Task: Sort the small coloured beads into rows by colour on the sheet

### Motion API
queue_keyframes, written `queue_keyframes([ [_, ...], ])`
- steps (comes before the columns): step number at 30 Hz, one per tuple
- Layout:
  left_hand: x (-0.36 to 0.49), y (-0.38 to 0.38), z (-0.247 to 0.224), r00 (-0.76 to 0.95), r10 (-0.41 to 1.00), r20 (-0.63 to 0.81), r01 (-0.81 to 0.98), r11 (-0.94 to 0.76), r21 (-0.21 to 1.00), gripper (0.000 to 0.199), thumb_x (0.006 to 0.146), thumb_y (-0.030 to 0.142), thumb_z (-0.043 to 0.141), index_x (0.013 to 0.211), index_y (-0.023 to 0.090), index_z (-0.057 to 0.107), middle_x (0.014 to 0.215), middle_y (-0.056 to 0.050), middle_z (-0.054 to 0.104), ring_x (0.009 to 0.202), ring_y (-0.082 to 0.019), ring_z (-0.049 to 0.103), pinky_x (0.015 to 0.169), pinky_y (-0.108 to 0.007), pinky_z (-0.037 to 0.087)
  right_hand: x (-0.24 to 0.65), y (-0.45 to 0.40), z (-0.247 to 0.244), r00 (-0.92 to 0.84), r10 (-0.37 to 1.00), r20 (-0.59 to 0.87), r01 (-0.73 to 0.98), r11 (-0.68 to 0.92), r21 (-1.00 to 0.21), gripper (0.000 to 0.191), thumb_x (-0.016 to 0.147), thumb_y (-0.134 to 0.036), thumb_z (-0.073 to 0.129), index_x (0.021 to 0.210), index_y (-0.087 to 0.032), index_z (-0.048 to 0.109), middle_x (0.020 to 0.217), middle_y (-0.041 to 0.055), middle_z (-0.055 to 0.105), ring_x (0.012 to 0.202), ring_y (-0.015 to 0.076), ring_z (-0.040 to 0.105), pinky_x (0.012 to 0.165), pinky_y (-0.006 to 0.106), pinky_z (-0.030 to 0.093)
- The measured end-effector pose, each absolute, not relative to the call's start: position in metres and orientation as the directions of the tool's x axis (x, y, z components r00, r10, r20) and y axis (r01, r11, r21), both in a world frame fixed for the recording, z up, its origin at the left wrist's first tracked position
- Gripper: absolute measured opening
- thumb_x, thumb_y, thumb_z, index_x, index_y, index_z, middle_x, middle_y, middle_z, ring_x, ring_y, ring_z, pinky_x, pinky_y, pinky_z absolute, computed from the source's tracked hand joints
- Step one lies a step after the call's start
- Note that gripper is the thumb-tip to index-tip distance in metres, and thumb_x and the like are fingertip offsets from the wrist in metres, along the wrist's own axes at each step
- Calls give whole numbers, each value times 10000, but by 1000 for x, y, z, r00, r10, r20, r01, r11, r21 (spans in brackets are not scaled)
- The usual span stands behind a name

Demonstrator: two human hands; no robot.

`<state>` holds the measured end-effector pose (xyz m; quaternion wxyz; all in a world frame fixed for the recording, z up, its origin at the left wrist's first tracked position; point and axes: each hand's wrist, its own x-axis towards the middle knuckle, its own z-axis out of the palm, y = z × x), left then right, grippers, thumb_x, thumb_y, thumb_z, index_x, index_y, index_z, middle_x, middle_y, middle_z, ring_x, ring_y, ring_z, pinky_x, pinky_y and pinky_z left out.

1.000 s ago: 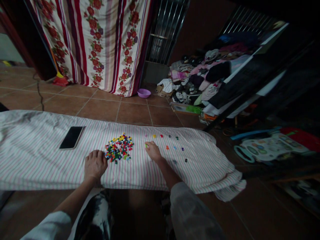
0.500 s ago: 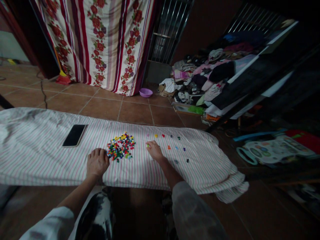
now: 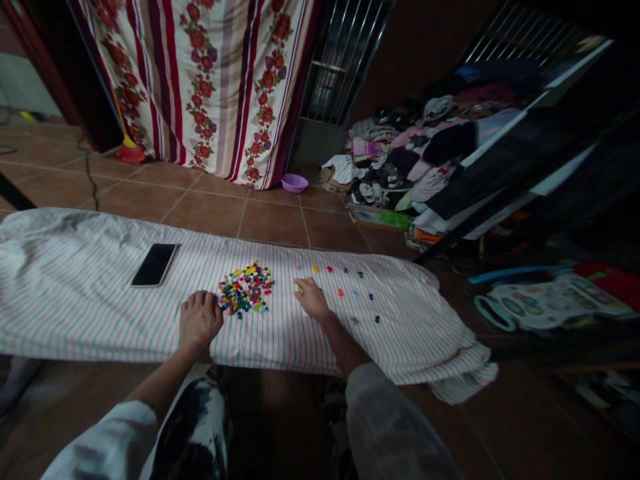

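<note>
A loose pile of small multicoloured pieces (image 3: 246,291) lies on the striped cloth (image 3: 280,340). My left hand (image 3: 201,319) rests flat on the cloth, its fingertips at the pile's left edge. To the right of the pile, my right hand (image 3: 311,297) pinches a small yellow-green piece (image 3: 299,288) low over the cloth. Small groups sorted by colour lie beyond and right of it, among them yellow (image 3: 315,269), red (image 3: 329,269), green (image 3: 361,275), orange (image 3: 341,292), purple (image 3: 371,297) and black (image 3: 377,319).
A black-screened phone (image 3: 155,265) lies on the cloth at the left. On the tiled floor behind stand a purple basin (image 3: 295,183) and a red broom (image 3: 131,155). Clothes (image 3: 400,143) are heaped at the back right, near a hanging floral curtain (image 3: 205,87).
The whole view has shifted slightly. Both hands hold nearly the same places on the cloth, and the yellow-green piece is still between my right fingers.
</note>
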<state>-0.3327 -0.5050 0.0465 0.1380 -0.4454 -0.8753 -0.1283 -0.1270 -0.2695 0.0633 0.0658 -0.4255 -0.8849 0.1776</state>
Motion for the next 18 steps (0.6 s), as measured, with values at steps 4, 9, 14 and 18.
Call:
queue_keyframes([
  [4, -333, -505, 47, -573, 742, 349, 813, 567, 131, 246, 891, 268, 397, 953, 160, 609, 980, -130, 595, 965, -284, 498, 788, -395, 331, -131, -276, 68, -630, 777, 20, 726, 598, -339, 337, 893, -155, 523, 1199, -211, 652, 1193, 92, 583, 996, 172, 597, 876, 256, 434],
  [9, -333, -505, 45, -573, 738, 355, 812, 570, 127, 234, 890, 272, 402, 948, 163, 601, 989, -126, 595, 970, -282, 499, 791, -393, 332, -145, -290, 67, -716, 696, 57, 630, 678, -379, 238, 919, -166, 497, 1035, -205, 702, 1060, 69, 625, 981, 162, 588, 890, 253, 422],
  [14, -333, -505, 47, -576, 740, 347, 810, 572, 125, 227, 889, 268, 402, 937, 162, 597, 973, -124, 595, 966, -281, 502, 787, -388, 329, -163, -309, 59, -805, 591, 45, 519, 739, -429, 192, 910, -180, 527, 962, -210, 709, 989, 48, 642, 934, 146, 593, 866, 236, 425],
  [18, -332, -505, 48, -579, 739, 346, 808, 576, 123, 234, 888, 263, 393, 933, 163, 600, 972, -126, 597, 961, -281, 502, 783, -391, 331, -173, -323, 56, -853, 522, 17, 463, 770, -439, 163, 892, -174, 552, 908, -216, 709, 958, 27, 643, 904, 141, 591, 817, 226, 429],
])
